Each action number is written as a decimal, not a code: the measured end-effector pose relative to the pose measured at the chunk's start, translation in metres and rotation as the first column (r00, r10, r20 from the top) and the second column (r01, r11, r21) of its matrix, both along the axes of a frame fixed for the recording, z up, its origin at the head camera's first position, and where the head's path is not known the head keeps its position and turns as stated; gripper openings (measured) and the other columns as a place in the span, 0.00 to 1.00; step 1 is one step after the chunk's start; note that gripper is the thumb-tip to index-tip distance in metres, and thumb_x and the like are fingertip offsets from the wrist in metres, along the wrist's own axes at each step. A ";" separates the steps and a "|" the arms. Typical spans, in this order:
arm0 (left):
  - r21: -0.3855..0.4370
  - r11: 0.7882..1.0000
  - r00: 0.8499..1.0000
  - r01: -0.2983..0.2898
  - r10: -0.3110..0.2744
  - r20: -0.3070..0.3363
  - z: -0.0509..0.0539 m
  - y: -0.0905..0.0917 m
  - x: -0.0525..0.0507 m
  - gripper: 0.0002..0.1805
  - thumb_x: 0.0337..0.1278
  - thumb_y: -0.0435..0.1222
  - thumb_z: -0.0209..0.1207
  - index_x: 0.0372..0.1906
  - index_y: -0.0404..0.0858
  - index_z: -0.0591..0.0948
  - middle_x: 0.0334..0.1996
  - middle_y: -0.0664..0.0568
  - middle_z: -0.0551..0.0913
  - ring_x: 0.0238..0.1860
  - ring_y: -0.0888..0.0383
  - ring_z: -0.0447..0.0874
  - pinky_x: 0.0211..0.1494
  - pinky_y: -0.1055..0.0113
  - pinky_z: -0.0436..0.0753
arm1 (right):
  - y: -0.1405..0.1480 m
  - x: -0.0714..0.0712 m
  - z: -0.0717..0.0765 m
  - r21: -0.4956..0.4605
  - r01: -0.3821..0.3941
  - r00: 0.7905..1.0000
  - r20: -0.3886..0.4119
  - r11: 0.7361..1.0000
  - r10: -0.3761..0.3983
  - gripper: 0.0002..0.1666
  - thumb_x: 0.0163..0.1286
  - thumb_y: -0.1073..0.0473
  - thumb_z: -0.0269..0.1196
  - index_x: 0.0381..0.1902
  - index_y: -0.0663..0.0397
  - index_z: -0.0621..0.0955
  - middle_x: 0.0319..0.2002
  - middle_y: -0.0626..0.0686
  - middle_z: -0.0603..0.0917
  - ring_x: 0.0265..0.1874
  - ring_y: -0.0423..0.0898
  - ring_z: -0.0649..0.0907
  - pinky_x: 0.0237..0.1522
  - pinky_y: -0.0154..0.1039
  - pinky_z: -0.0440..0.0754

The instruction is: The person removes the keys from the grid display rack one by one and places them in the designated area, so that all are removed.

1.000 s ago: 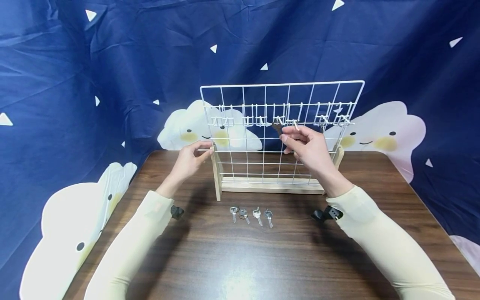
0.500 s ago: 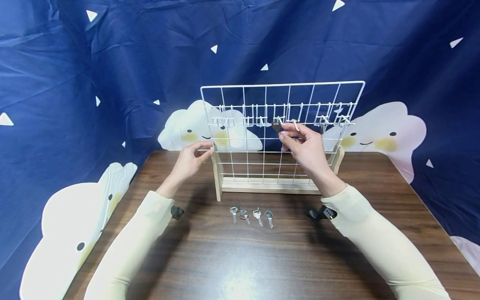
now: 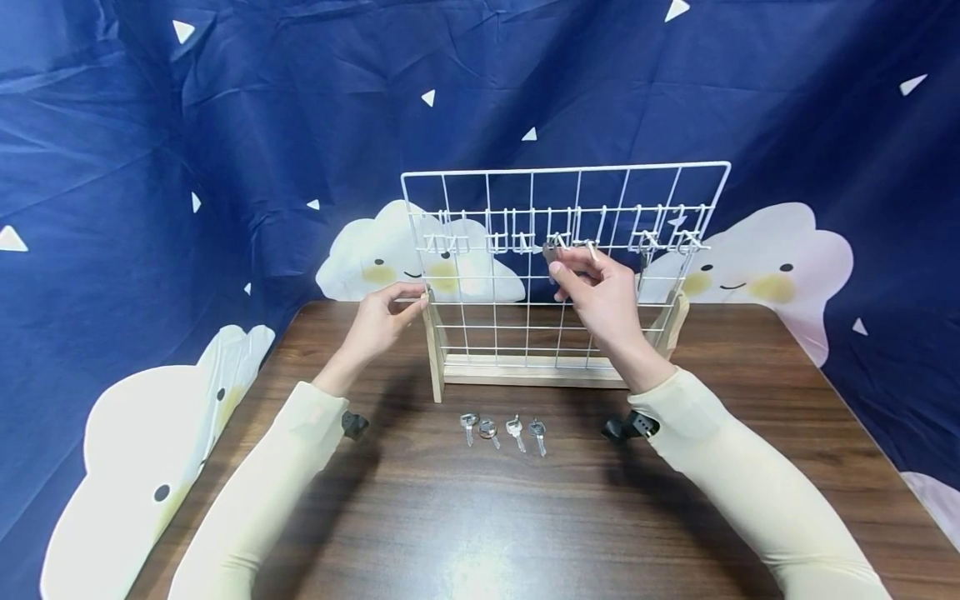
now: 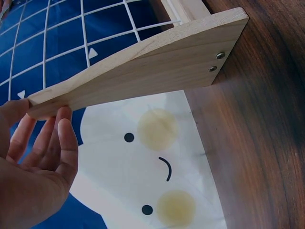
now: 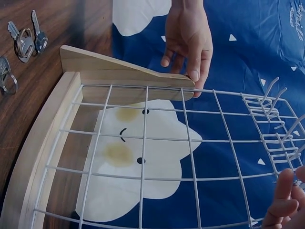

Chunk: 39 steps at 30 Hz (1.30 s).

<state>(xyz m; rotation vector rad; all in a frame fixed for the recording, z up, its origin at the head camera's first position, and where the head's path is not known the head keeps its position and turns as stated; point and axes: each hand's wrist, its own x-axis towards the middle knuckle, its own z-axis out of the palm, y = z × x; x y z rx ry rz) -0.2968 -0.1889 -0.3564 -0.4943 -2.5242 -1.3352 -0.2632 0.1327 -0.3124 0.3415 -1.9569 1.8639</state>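
A white wire grid rack (image 3: 510,304) stands upright in a wooden base, with a row of white hooks (image 3: 497,242) across it. My left hand (image 3: 384,321) pinches the top of the rack's wooden side support (image 4: 143,67) between thumb and fingers. At a middle hook, my right hand (image 3: 603,287) has its thumb and fingertips on a dark metal key (image 3: 552,251). The key's ring is at the hook, and the fingers partly hide the blade. Only a few right fingers (image 5: 281,202) show at the right wrist view's lower corner.
Several silver keys with rings, among them one key (image 3: 537,429), lie in a row on the brown wooden table (image 3: 450,508) before the rack. Another key (image 3: 647,254) hangs at a hook farther right. A blue cloth (image 3: 480,83) with clouds hangs behind.
My right hand has shifted slightly left, its thumb moving onto the key, which stays at the same hook. The left hand has kept its place on the support.
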 end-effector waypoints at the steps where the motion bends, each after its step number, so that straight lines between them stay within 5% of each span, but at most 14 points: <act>1: 0.000 1.000 1.000 0.000 0.000 -0.002 0.000 0.000 0.000 0.17 0.66 0.40 0.64 0.55 0.39 0.83 0.53 0.44 0.87 0.47 0.47 0.89 0.39 0.73 0.83 | -0.001 0.000 0.000 -0.010 0.006 1.000 0.004 1.000 -0.006 0.17 0.65 0.61 0.70 0.49 0.66 0.84 0.33 0.39 0.88 0.18 0.37 0.82 0.24 0.28 0.80; 10: -0.014 1.000 1.000 -0.020 0.020 0.010 0.001 0.001 0.001 0.18 0.66 0.42 0.64 0.56 0.40 0.83 0.53 0.44 0.87 0.46 0.46 0.90 0.37 0.71 0.84 | -0.005 -0.003 0.002 -0.066 0.033 0.999 0.036 0.997 -0.031 0.14 0.65 0.61 0.70 0.45 0.64 0.85 0.31 0.40 0.89 0.16 0.36 0.81 0.24 0.27 0.80; 21: -0.022 1.000 1.000 -0.022 0.021 -0.007 0.001 0.000 0.000 0.17 0.66 0.41 0.63 0.56 0.40 0.83 0.53 0.44 0.87 0.48 0.46 0.89 0.48 0.60 0.87 | -0.001 0.001 0.001 -0.044 -0.004 1.000 0.005 0.999 0.004 0.12 0.64 0.62 0.70 0.41 0.65 0.84 0.27 0.38 0.86 0.16 0.36 0.80 0.22 0.29 0.79; 30: -0.012 1.000 1.000 -0.016 0.016 0.010 0.002 0.001 0.002 0.17 0.65 0.42 0.64 0.55 0.40 0.83 0.53 0.44 0.87 0.47 0.46 0.89 0.38 0.72 0.83 | 0.002 0.005 -0.001 -0.055 -0.022 1.000 -0.007 0.998 0.021 0.06 0.64 0.62 0.70 0.38 0.56 0.85 0.26 0.40 0.86 0.15 0.38 0.79 0.20 0.28 0.78; 39: -0.016 1.000 1.000 -0.020 0.020 0.010 0.001 0.001 0.002 0.18 0.66 0.42 0.63 0.56 0.40 0.83 0.53 0.43 0.87 0.46 0.45 0.89 0.37 0.71 0.83 | 0.006 0.014 -0.001 -0.013 -0.010 1.000 -0.007 1.000 0.010 0.06 0.65 0.60 0.70 0.37 0.56 0.85 0.23 0.39 0.86 0.16 0.38 0.80 0.21 0.28 0.77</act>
